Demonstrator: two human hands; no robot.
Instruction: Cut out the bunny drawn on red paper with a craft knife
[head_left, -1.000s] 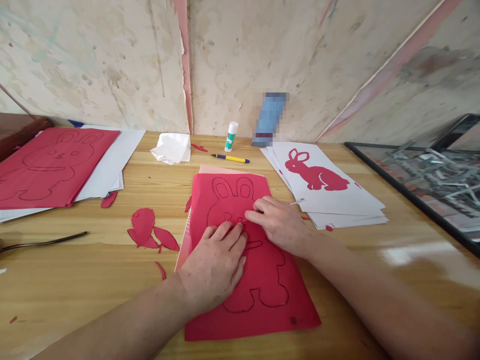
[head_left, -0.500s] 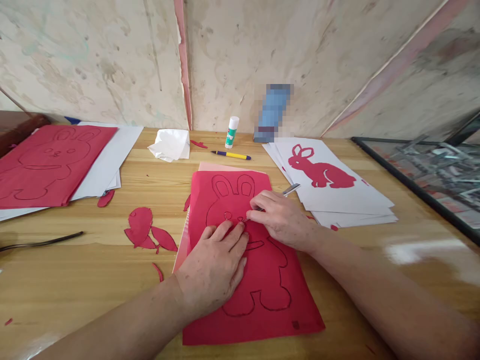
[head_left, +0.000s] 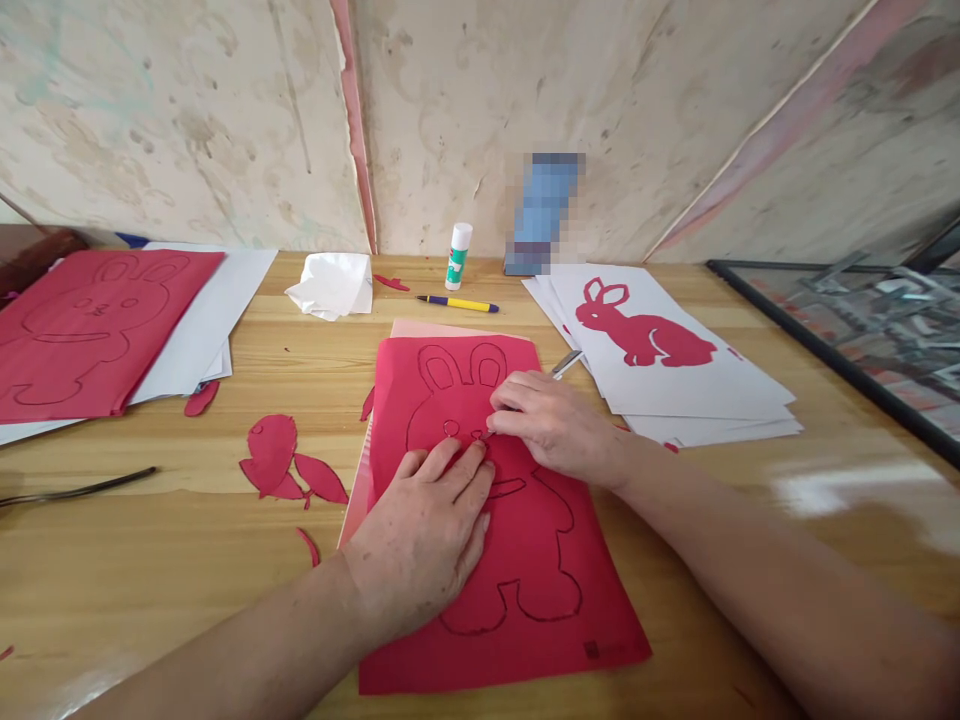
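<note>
A red sheet of paper [head_left: 525, 600] with a rabbit outlined in black lies before me on a light, patterned sheet [head_left: 420, 330]. My left hand [head_left: 420, 540] presses flat on it, fingers stretched toward the rabbit's drawn face. In a pinch, my right hand [head_left: 551, 425] grips a slim craft knife [head_left: 566, 364]; its back end sticks out above the knuckles. The knife's tip is near the drawn nose, close to my left fingertips, and mostly hidden by my fingers.
Left lie red paper scraps [head_left: 270, 450], a black cord-like strip [head_left: 82, 488] and another red rabbit drawing [head_left: 90, 340] on white sheets. Behind are crumpled tissue [head_left: 330, 285], a glue stick [head_left: 458, 258] and a yellow pen [head_left: 457, 303]. Right, a red rabbit cutout [head_left: 645, 335] rests on white papers beside a black-framed panel [head_left: 840, 370].
The right hand has turned slightly, and the knife's back end now points more upright and further left. My left hand stays pressed on the red paper. The whole view has shifted slightly.
</note>
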